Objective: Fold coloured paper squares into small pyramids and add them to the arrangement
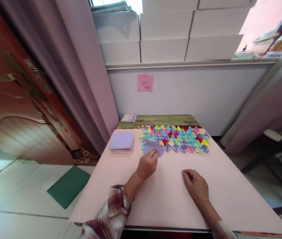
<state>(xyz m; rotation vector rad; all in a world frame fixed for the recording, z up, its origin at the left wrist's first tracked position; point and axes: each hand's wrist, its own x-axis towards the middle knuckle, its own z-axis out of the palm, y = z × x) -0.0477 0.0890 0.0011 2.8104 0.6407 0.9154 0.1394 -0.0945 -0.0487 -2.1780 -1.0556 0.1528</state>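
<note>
My left hand (pixel 148 164) pinches a sheet of purple origami paper (pixel 153 145), which is lifted off the table in front of several rows of small folded paper shapes. Resting on the pink tabletop (pixel 166 196), my right hand (pixel 196 186) has its fingers curled together; whether anything is inside them is hidden. The folded paper shapes (pixel 178 139) come in many colours and stand close together toward the back of the table. To the left of my left hand lies a stack of square paper (pixel 122 140) with a purple sheet on top.
A small pack (pixel 128 118) lies at the table's back left corner. On the wall is a pink note (pixel 145 83) with handwriting. White boxes (pixel 166 30) are piled on the ledge. A green mat (pixel 68 186) lies on the floor at left, near a red door (pixel 19 93).
</note>
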